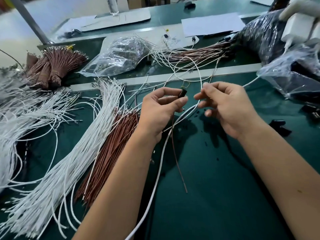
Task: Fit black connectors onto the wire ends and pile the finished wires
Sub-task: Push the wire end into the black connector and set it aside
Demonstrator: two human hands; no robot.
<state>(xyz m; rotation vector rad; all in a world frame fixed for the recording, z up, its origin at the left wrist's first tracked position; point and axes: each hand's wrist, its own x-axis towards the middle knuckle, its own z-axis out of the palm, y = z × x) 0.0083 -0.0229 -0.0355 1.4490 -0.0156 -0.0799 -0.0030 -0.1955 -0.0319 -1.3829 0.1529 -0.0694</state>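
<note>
My left hand (pixel 160 110) pinches a small black connector (pixel 182 93) between thumb and fingers above the green table (pixel 216 187). A thin brown wire (pixel 178 161) hangs down from that hand. My right hand (pixel 226 108) is just to the right, its fingertips pinching a white wire (pixel 161 163) that loops up behind and trails down toward me. To the left lie a big fan of loose white wires (pixel 72 153) and a bundle of brown wires (pixel 110 149). Beyond my hands lies a pile of white and brown wires (pixel 190 54).
Tied brown wire bundles (pixel 52 66) sit at the far left. A clear plastic bag (pixel 121 54) lies behind the hands, a black bag (pixel 259 35) and another clear bag (pixel 294 73) at the right. Loose black connectors (pixel 280 127) lie right. A gloved hand (pixel 301 13) shows top right.
</note>
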